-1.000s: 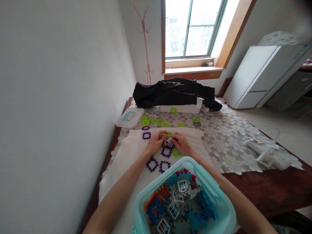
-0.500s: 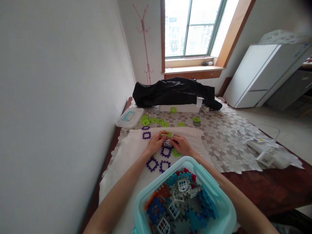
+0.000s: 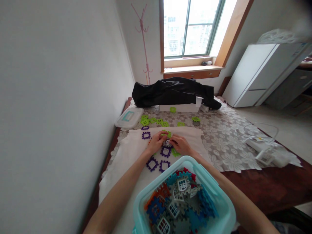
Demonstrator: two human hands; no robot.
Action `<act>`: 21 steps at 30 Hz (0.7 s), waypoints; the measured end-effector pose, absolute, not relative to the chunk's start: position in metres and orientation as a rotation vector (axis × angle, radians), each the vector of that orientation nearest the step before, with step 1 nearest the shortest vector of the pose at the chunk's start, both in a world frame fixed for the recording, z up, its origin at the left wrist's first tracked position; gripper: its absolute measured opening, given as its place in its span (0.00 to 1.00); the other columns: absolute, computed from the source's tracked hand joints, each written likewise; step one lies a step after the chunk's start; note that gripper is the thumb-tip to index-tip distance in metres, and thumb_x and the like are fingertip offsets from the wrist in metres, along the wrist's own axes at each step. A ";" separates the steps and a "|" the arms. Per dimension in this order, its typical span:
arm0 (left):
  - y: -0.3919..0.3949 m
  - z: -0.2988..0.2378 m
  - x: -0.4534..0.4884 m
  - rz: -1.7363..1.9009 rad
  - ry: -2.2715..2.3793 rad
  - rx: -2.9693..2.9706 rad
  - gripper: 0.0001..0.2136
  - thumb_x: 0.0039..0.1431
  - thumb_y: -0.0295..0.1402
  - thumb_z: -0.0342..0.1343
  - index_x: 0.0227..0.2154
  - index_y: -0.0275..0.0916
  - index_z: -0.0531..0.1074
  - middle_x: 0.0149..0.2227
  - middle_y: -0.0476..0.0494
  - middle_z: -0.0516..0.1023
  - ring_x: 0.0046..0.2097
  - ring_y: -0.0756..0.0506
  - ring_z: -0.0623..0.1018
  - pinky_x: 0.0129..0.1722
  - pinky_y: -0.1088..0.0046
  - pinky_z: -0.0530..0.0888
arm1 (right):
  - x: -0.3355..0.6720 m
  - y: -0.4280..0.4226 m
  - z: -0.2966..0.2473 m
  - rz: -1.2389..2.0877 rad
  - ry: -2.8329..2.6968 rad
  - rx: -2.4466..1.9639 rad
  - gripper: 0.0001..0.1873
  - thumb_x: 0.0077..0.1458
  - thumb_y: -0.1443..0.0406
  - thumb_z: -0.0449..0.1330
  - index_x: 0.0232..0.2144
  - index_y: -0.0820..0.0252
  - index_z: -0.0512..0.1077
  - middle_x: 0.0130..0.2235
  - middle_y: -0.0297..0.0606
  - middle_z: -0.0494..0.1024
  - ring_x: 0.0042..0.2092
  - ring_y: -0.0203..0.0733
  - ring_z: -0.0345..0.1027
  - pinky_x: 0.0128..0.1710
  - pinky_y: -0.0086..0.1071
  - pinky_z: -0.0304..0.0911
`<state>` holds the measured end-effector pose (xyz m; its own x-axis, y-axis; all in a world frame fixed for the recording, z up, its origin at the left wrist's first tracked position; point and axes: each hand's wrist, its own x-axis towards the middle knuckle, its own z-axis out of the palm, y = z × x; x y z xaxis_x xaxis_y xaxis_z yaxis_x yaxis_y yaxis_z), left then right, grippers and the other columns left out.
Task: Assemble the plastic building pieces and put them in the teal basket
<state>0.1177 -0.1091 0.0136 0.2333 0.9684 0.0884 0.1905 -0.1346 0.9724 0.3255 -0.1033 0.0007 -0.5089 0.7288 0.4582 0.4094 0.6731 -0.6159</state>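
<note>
My left hand (image 3: 156, 143) and my right hand (image 3: 180, 144) are both closed on a grey interlocking tile with a white window (image 3: 167, 143), one at each side of it. A green tile (image 3: 166, 133) lies at its far edge, partly behind my left fingers. Directly below, a purple square frame tile (image 3: 166, 151) appears close against the grey one; whether they are joined I cannot tell. Another green tile (image 3: 175, 152) sits under my right hand, partly covered. Two more purple frames, a left one (image 3: 152, 164) and a right one (image 3: 164, 166), rest nearer to me on the white cloth.
A turquoise tub (image 3: 142, 195) of mixed tiles stands between my forearms. Its lid (image 3: 129, 117) lies at the far left beside several green tiles (image 3: 145, 121). A black cover (image 3: 170, 92) drapes over a white box at the back. Cable and plastic wrapping (image 3: 275, 156) lie right.
</note>
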 end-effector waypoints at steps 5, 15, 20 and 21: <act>-0.112 0.018 0.119 1.013 1.121 1.564 0.22 0.66 0.47 0.58 0.52 0.33 0.75 0.25 0.50 0.73 0.25 0.51 0.64 0.26 0.75 0.58 | 0.326 -0.104 0.003 0.438 -2.264 -0.860 0.13 0.72 0.63 0.54 0.37 0.56 0.77 0.39 0.42 0.80 0.39 0.43 0.74 0.41 0.33 0.64; -0.112 0.021 0.119 1.002 1.130 1.585 0.23 0.65 0.48 0.59 0.51 0.33 0.76 0.26 0.48 0.76 0.25 0.51 0.65 0.27 0.75 0.58 | 0.324 -0.106 0.005 0.348 -2.350 -0.937 0.11 0.70 0.64 0.57 0.35 0.56 0.76 0.36 0.41 0.81 0.37 0.43 0.73 0.38 0.32 0.62; -0.111 0.017 0.118 1.006 1.129 1.591 0.23 0.65 0.49 0.59 0.51 0.33 0.76 0.25 0.49 0.75 0.26 0.50 0.66 0.27 0.75 0.59 | 0.321 -0.106 0.005 0.320 -2.366 -0.943 0.10 0.69 0.66 0.57 0.33 0.57 0.74 0.35 0.41 0.80 0.36 0.43 0.72 0.37 0.32 0.59; -0.111 0.017 0.118 1.005 1.127 1.592 0.23 0.65 0.49 0.60 0.51 0.33 0.76 0.25 0.50 0.74 0.26 0.51 0.66 0.27 0.75 0.59 | 0.321 -0.106 0.005 0.318 -2.364 -0.942 0.10 0.68 0.66 0.57 0.33 0.57 0.74 0.35 0.41 0.80 0.36 0.43 0.72 0.37 0.32 0.59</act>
